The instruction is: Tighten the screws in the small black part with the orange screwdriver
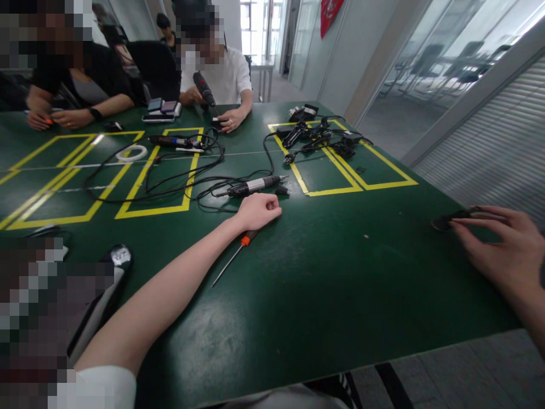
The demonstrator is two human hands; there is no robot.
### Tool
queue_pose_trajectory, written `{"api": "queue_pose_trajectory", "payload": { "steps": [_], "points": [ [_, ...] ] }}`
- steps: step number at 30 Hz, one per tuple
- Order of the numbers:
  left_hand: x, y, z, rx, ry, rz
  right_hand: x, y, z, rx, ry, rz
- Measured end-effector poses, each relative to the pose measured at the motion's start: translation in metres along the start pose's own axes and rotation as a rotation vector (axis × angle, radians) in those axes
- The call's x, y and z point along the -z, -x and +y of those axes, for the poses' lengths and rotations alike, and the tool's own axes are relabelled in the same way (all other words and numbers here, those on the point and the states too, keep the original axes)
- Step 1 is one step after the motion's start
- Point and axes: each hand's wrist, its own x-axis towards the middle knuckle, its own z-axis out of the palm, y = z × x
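My left hand rests on the green table with its fingers curled; what they hold, if anything, is hidden. Against its near side lies a screwdriver with an orange collar, its dark handle partly covered by the hand. Just beyond the knuckles is an electric screwdriver with a silver and black body and a cable. A small black piece sits near its tip. At the right edge, my right hand pinches a dark flat piece between thumb and fingers, low over the table.
Yellow tape marks rectangles on the table. Black cables and adapters are heaped at the far right. Another corded tool and a white ring lie left. A co-worker opposite holds a drill; another person sits far left.
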Motion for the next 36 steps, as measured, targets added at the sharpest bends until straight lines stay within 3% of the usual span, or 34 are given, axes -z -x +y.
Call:
{"api": "queue_pose_trajectory", "payload": {
  "steps": [6, 14, 23, 26, 31, 36],
  "points": [
    [0.001, 0.000, 0.000, -0.002, -0.005, 0.003, -0.001, 0.000, -0.001, -0.085, 0.029, -0.016],
    [0.000, 0.001, 0.001, 0.001, 0.000, 0.000, 0.005, -0.002, -0.006, -0.285, 0.028, -0.171],
    [0.001, 0.000, 0.001, 0.014, -0.002, -0.009, 0.000, -0.011, -0.015, -0.360, -0.055, -0.066],
    [0.001, 0.000, 0.001, 0.010, 0.002, -0.009, 0.000, -0.015, -0.023, -0.524, -0.122, -0.065],
    [0.002, 0.001, 0.002, 0.007, 0.003, -0.008, -0.003, -0.025, -0.036, -0.913, -0.369, 0.040],
    [0.001, 0.001, 0.002, 0.006, -0.005, -0.005, -0.005, -0.030, -0.034, -1.025, -0.385, 0.001]
  ]
}}
